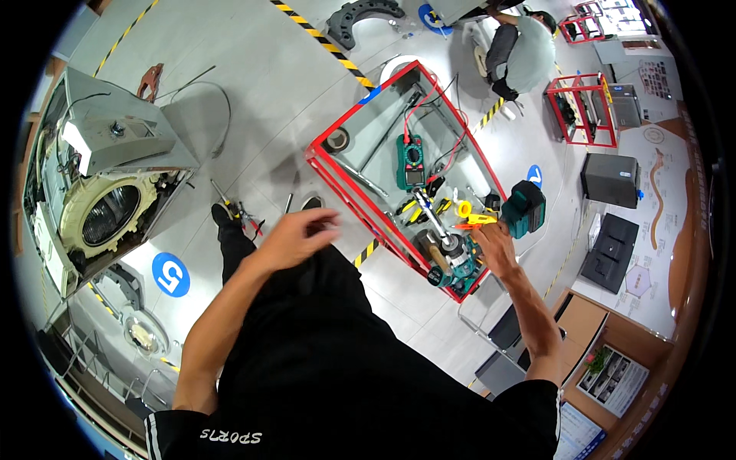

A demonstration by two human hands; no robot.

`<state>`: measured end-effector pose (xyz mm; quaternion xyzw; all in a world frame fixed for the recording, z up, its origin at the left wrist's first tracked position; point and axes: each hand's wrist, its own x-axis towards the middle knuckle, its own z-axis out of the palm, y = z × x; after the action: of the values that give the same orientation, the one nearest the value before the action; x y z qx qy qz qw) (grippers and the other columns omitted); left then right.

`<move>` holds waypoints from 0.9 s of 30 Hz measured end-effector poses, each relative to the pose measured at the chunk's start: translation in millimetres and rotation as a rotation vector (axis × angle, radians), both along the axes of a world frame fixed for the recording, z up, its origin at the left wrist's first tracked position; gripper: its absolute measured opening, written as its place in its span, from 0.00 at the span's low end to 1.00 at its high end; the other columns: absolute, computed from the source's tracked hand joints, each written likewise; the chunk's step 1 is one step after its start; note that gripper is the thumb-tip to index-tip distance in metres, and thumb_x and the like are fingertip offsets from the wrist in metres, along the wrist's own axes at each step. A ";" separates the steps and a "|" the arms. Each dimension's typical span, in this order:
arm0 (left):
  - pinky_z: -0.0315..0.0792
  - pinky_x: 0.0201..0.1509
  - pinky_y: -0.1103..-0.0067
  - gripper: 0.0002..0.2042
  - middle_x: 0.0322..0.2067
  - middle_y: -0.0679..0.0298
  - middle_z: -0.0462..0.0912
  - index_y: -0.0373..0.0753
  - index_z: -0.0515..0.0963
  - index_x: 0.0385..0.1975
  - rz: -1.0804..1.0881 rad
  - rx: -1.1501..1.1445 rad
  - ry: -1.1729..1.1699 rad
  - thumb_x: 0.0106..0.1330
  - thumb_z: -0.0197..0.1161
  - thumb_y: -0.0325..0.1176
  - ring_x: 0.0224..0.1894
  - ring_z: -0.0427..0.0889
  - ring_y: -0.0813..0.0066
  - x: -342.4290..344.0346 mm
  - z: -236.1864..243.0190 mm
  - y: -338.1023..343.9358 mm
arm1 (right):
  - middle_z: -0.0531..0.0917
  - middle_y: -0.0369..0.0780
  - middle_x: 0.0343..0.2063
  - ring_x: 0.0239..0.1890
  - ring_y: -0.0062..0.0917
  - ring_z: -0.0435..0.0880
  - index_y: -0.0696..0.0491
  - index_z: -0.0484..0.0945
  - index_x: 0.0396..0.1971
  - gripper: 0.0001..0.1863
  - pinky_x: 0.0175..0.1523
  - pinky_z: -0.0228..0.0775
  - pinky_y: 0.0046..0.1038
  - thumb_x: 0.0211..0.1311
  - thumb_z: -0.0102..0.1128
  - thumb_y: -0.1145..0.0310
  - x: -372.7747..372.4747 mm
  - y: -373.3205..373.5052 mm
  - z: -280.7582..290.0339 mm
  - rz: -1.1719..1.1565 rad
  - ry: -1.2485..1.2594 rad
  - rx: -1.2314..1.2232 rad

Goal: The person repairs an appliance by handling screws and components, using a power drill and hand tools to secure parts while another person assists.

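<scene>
My left hand (297,239) hovers above my legs, left of the red-framed cart (330,169); its loosely bent fingers are apart and hold nothing. At the cart's near right corner, my right hand (495,247) is closed round the handle of a teal cordless drill. The drill's battery end (524,208) sticks out beyond my fingers, over the cart's right edge. Teal tool bodies (462,257) and a silver rod (431,213) lie left of this hand. A yellow tool (481,219) lies just past my fingertips. My fingers hide much of the grip.
In the cart lie a teal multimeter (414,162) with red leads, a yellow tape roll (463,208) and several pliers. An opened washing machine (111,207) stands left. Hand tools (244,218) lie by my foot. A person (529,54) crouches at the far right.
</scene>
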<state>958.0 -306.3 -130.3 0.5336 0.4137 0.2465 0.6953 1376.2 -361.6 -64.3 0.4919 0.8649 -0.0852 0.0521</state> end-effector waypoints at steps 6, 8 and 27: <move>0.70 0.44 0.82 0.25 0.42 0.62 0.78 0.34 0.64 0.56 -0.234 0.100 -0.364 0.57 0.61 0.26 0.35 0.76 0.82 82.1 74.4 29.9 | 0.73 0.38 0.25 0.32 0.32 0.74 0.51 0.71 0.28 0.18 0.44 0.62 0.31 0.30 0.61 0.79 -32.8 1.1 31.7 -0.028 0.087 0.171; 0.69 0.42 0.84 0.22 0.40 0.62 0.79 0.33 0.67 0.54 -0.232 0.062 -0.407 0.57 0.61 0.25 0.36 0.76 0.83 85.8 91.1 30.8 | 0.73 0.39 0.25 0.32 0.32 0.74 0.52 0.71 0.27 0.18 0.44 0.63 0.32 0.29 0.61 0.79 -38.2 3.0 35.9 -0.004 0.113 0.221; 0.72 0.46 0.77 0.17 0.38 0.61 0.78 0.32 0.69 0.47 0.371 -0.145 -0.839 0.58 0.61 0.26 0.40 0.77 0.75 19.7 137.5 62.0 | 0.75 0.43 0.29 0.32 0.40 0.74 0.55 0.69 0.44 0.40 0.37 0.65 0.32 0.16 0.69 0.72 -138.1 39.2 92.4 0.165 0.552 -0.271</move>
<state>977.7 -244.3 7.2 0.2546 0.2013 0.5318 0.7822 1238.1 -322.4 28.2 0.3671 0.8640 -0.3255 -0.1128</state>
